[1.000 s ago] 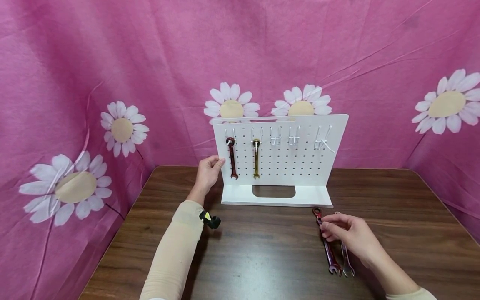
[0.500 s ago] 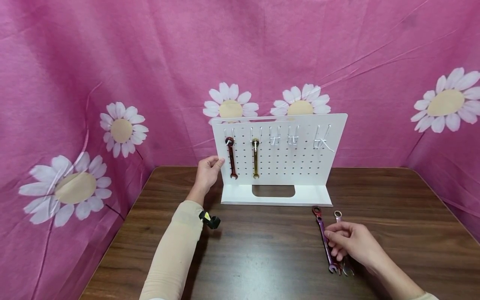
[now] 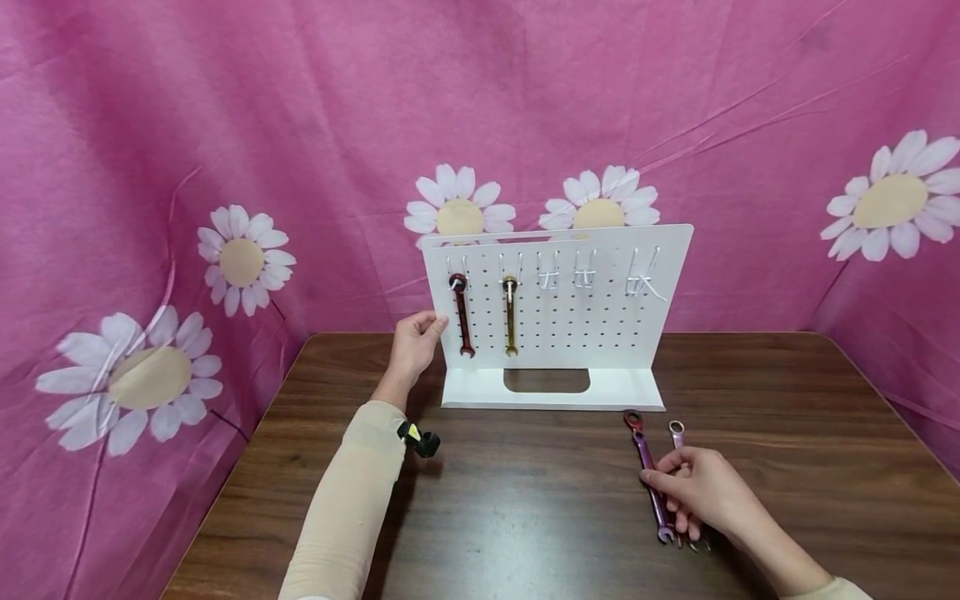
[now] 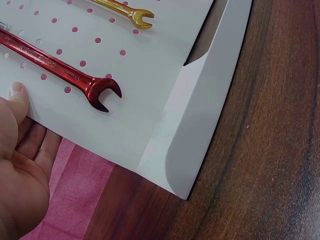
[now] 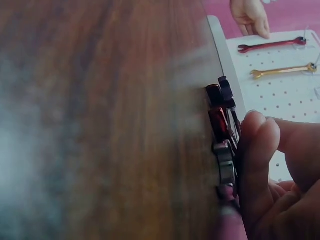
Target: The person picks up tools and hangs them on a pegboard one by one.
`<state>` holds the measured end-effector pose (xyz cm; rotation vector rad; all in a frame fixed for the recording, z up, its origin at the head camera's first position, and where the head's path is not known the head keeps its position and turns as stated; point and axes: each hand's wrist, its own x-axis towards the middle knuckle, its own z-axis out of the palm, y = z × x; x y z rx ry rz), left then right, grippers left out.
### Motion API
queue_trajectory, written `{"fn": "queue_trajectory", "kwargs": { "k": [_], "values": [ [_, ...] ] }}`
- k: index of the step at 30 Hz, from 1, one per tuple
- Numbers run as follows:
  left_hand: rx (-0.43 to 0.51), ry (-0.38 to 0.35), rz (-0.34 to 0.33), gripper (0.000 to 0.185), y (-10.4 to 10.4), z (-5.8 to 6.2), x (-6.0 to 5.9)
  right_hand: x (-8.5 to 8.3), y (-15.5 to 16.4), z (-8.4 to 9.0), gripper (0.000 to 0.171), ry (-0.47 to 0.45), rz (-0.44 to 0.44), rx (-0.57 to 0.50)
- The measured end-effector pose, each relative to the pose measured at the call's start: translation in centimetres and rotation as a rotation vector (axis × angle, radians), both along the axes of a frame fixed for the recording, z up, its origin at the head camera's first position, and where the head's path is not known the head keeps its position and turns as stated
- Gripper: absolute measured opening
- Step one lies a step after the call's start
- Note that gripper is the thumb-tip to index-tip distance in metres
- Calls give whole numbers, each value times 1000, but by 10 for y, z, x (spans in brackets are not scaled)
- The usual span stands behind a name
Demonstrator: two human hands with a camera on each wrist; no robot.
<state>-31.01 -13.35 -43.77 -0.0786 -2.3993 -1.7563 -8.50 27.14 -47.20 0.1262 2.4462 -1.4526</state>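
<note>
My left hand (image 3: 414,342) grips the left edge of a white pegboard (image 3: 577,333), thumb on the front and fingers behind. From its hooks hang a red combination wrench (image 3: 463,321) and a gold one (image 3: 512,321), shown closer as the red wrench (image 4: 55,65) and gold wrench (image 4: 125,9) in the left wrist view. On the table at right, my right hand (image 3: 708,492) pinches a purple wrench (image 3: 645,457) by its shaft. Beneath it lies another red wrench (image 3: 633,420), mostly covered. A silvery-pink wrench (image 3: 677,432) is partly hidden under the hand.
Several white wire hooks (image 3: 585,279) on the pegboard's right part carry nothing. The board's base (image 3: 622,392) stands on the brown wooden table (image 3: 510,500). A pink cloth with daisies (image 3: 360,125) hangs behind. A black strap mount (image 3: 422,440) sits on the left wrist.
My right hand has shifted slightly down and its thumb and fingers have closed on the purple wrench, baring the ring end of the silvery-pink one. The left hand stays on the board.
</note>
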Motion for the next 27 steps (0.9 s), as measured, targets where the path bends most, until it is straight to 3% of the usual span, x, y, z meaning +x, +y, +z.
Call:
{"fn": "queue_trajectory", "kwargs": {
  "k": [20,27],
  "values": [
    [27,16,8,24,0,0,1,0,1,2,23,-20,-29,-59],
    [15,24,-2,24,0,0,1,1,2,1,19,-25,-76,-69]
  ]
}}
